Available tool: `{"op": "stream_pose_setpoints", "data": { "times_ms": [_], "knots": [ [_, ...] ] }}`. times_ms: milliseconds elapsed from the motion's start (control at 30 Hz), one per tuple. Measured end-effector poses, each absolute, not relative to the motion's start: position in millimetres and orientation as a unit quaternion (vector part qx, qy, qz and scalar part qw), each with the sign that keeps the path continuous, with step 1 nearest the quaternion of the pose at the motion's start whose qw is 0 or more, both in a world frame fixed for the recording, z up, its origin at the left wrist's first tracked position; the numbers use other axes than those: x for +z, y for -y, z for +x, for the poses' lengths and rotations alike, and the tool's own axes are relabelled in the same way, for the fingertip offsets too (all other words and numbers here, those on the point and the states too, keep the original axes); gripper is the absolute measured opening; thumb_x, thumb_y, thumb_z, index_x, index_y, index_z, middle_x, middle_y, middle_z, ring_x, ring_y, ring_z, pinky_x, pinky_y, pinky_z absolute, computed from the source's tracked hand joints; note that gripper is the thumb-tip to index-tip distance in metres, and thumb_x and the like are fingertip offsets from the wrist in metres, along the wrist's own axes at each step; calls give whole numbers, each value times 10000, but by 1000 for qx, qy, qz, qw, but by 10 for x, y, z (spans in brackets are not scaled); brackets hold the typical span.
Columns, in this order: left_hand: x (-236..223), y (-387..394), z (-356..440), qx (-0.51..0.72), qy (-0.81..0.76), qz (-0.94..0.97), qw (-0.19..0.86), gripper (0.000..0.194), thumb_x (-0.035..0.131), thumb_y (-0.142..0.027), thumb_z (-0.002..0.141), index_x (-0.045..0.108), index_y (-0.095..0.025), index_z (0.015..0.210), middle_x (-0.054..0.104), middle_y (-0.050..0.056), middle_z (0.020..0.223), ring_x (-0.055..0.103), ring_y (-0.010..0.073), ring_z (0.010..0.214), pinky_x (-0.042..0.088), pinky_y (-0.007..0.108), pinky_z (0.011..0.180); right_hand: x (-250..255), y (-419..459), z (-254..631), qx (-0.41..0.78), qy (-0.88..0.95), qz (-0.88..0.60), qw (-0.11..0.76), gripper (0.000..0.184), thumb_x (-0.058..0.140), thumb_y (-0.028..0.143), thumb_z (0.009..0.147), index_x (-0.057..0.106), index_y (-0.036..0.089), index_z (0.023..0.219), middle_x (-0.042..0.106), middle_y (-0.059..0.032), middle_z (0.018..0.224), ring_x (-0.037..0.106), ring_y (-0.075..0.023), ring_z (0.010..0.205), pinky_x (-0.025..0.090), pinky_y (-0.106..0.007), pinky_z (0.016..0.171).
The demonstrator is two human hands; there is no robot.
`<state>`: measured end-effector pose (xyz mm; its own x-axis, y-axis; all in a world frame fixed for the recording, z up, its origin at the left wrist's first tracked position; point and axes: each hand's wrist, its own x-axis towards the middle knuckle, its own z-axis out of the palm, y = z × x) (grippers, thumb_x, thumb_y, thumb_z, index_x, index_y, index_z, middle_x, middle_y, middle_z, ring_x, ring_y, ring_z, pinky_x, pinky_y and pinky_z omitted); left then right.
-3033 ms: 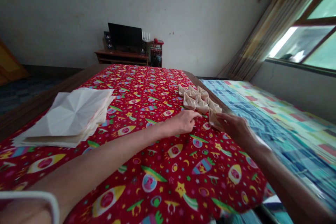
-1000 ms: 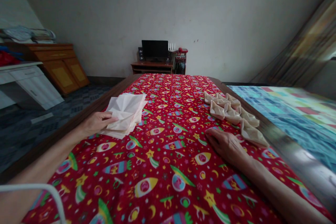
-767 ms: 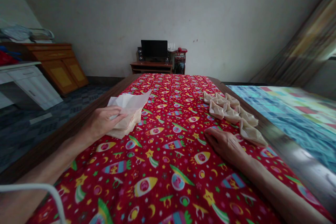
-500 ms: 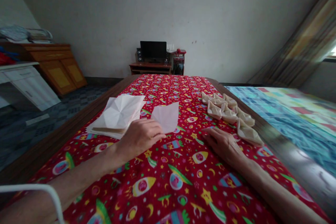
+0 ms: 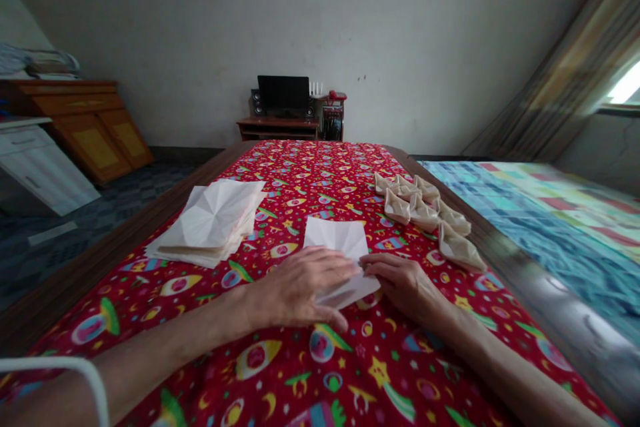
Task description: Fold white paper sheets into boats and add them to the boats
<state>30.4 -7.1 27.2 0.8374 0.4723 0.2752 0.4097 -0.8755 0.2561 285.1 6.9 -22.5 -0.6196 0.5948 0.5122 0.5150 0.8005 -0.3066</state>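
Observation:
A creased white sheet of paper (image 5: 336,233) lies in front of me on the red patterned cloth (image 5: 320,173). Across its middle my left hand (image 5: 310,280) rests with fingers stretched out, thumb apart, hiding part of the paper. At the sheet's right edge, my right hand (image 5: 405,280) has its fingertips closed on the paper. To the left sits a stack of creased paper sheets (image 5: 213,217), untouched. Several folded paper boat-like shapes (image 5: 425,213) stand in rows to the right, beyond my right hand.
The cloth covers a long dark table (image 5: 535,287). A bed with a checked cover (image 5: 520,207) adjoins it on the right. Wooden cabinets (image 5: 100,127) stand at the left. By the far wall is a desk with a monitor (image 5: 284,95). A white cable (image 5: 85,367) crosses my left forearm.
The sheet has come nearer, away from the stack, to between my hands. My left hand moved right and flattened onto it; my right hand moved left to its edge. The view shifted slightly.

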Motion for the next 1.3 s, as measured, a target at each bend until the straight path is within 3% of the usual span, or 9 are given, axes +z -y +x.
{"op": "stream_pose_setpoints", "data": {
  "times_ms": [67, 133, 367, 467, 567, 800, 933, 1067, 1300],
  "knots": [
    [240, 47, 114, 133, -236, 956, 109, 824, 650, -557, 743, 327, -205, 1415, 388, 124, 1449, 353, 266, 1338, 227, 421, 1122, -229, -63, 2872, 77, 892, -311, 320, 217, 418, 147, 909, 630, 195, 911, 677, -89, 1051, 663, -165, 915, 543, -283, 788],
    [175, 16, -68, 116, -272, 948, 118, 906, 676, -558, 714, 263, -213, 1443, 358, 129, 1465, 319, 280, 1357, 226, 447, 1122, -241, -65, 2886, 83, 890, -316, 319, 190, 438, 158, 909, 622, 201, 926, 684, -82, 1044, 664, -167, 920, 542, -284, 794],
    [-80, -150, -247, 172, -275, 940, 102, 567, 573, -391, 858, 415, -205, 1370, 515, 109, 1351, 466, 239, 1256, 359, 406, 1063, -262, -73, 2913, 101, 888, -335, 297, 227, 422, 167, 910, 605, 207, 1039, 688, -75, 1017, 657, -179, 935, 530, -296, 815],
    [-119, -208, -173, 247, -263, 927, 101, 325, 465, -225, 912, 580, -208, 1215, 638, 76, 1194, 568, 194, 1131, 434, 351, 988, -223, -47, 2911, 110, 884, -343, 297, 235, 400, 228, 940, 606, 210, 1053, 687, -78, 992, 656, -175, 901, 526, -286, 790],
    [-108, -184, -111, 295, -269, 908, 123, 247, 443, -199, 925, 675, -205, 1011, 711, 46, 996, 640, 166, 951, 481, 310, 877, -156, 14, 2904, 124, 881, -346, 299, 253, 376, 261, 955, 615, 206, 1016, 688, -79, 937, 648, -171, 841, 518, -282, 746],
    [-121, -20, -28, 314, -385, 860, 117, 267, 458, -249, 916, 649, -157, 754, 653, 31, 698, 602, 148, 669, 430, 243, 636, -64, 114, 2815, 189, 832, -424, 304, 201, 449, 274, 893, 611, 192, 806, 655, -30, 751, 586, -144, 656, 441, -236, 598],
    [-111, -56, 79, 272, -516, 809, 70, 338, 458, -290, 905, 544, -166, 603, 582, 16, 584, 539, 137, 558, 332, 246, 553, -85, -22, 2697, 238, 738, -535, 335, 253, 498, 330, 833, 528, 184, 628, 537, 26, 571, 500, -113, 544, 346, -206, 489],
    [-11, -127, 162, 207, -580, 786, 53, 294, 449, -306, 900, 569, -174, 666, 606, 21, 607, 554, 144, 583, 285, 256, 559, -80, -131, 2608, 157, 721, -597, 314, 301, 491, 347, 822, 487, 183, 570, 449, 38, 517, 432, -98, 501, 273, -222, 485],
    [133, -167, 181, 141, -614, 773, 75, 270, 519, -363, 830, 589, -192, 632, 611, 2, 598, 557, 137, 583, 244, 248, 532, -17, -63, 2524, 0, 758, -627, 180, 249, 456, 321, 863, 551, 188, 676, 587, -13, 614, 495, -124, 559, 219, -262, 526]
  ]
}}
